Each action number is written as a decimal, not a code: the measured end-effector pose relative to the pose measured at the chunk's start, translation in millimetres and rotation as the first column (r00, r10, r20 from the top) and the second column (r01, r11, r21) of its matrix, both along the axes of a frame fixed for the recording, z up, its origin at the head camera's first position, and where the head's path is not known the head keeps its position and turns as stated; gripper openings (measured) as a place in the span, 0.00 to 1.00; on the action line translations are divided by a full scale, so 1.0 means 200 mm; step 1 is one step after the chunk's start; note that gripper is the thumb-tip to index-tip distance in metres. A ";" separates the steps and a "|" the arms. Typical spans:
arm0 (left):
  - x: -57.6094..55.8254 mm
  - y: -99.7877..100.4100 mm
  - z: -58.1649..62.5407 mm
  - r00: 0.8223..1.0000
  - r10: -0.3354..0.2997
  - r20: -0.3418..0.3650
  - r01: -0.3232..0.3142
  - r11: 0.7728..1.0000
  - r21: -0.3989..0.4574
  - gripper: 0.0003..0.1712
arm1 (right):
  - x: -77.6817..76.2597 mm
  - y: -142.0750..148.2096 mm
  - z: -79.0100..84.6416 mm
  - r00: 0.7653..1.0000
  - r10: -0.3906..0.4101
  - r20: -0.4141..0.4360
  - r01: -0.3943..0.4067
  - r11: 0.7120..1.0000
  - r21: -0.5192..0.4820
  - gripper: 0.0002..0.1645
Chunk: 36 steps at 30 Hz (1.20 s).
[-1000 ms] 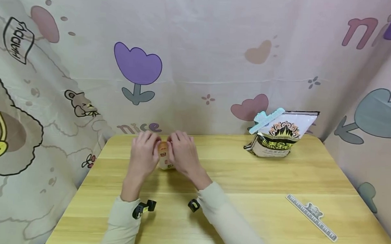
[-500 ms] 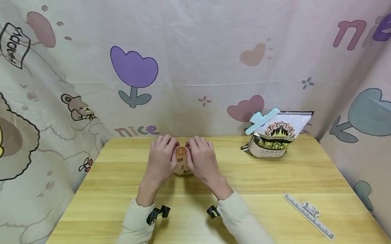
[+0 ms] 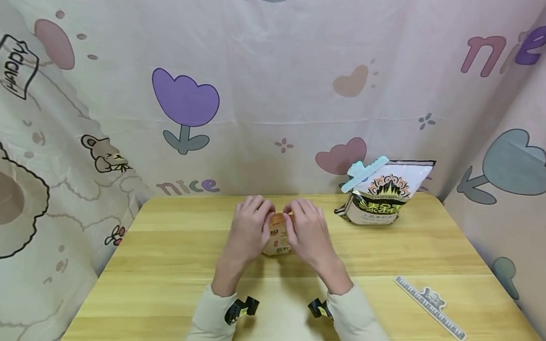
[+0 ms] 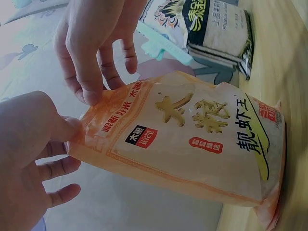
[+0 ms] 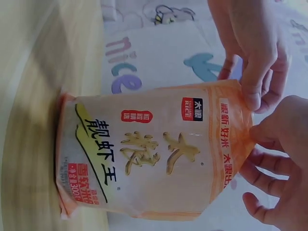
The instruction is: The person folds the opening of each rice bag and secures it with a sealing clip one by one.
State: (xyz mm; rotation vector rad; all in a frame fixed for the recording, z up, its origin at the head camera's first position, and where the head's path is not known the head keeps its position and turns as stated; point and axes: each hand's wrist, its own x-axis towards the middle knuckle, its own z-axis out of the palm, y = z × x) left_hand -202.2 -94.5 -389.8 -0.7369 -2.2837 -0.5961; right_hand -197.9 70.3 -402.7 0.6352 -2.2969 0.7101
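An orange-topped bag of rice (image 3: 277, 238) stands upright on the table between my hands, printed side facing me. The thumb and fingers of my left hand (image 3: 249, 229) pinch its left top corner. At the right top corner, my right hand (image 3: 310, 233) pinches it in the same way. Both wrist views show the bag of rice (image 4: 192, 139) with its orange top edge drawn between the two hands and its lower end down at the tabletop. The remaining fingers hang loosely curled behind the bag's top.
Back right on the wooden table (image 3: 170, 267) stands a white and black bag of rice (image 3: 382, 202), a teal sealing clip (image 3: 366, 175) across its folded top corner. A grey sealing clip (image 3: 428, 305) lies front right. A printed curtain (image 3: 267, 65) hangs behind the table.
Both hands have moved right and a little nearer to me, taking the orange-topped bag of rice along, still pinched at its top. The other bag and the grey clip stay where they were.
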 end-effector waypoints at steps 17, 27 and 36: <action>0.01 0.10 -0.08 0.999 -0.016 0.038 0.014 0.998 0.056 0.04 | 0.02 0.14 0.01 0.999 0.028 0.030 -0.029 0.998 0.048 0.02; -0.01 0.09 -0.06 1.000 -0.025 0.002 0.024 0.996 0.083 0.04 | 0.01 0.12 0.04 0.999 0.034 0.024 -0.035 0.998 0.042 0.02; 0.01 0.08 -0.04 0.999 -0.026 0.021 0.024 0.997 0.079 0.05 | 0.00 0.12 0.03 0.998 0.057 0.013 -0.057 0.998 0.032 0.03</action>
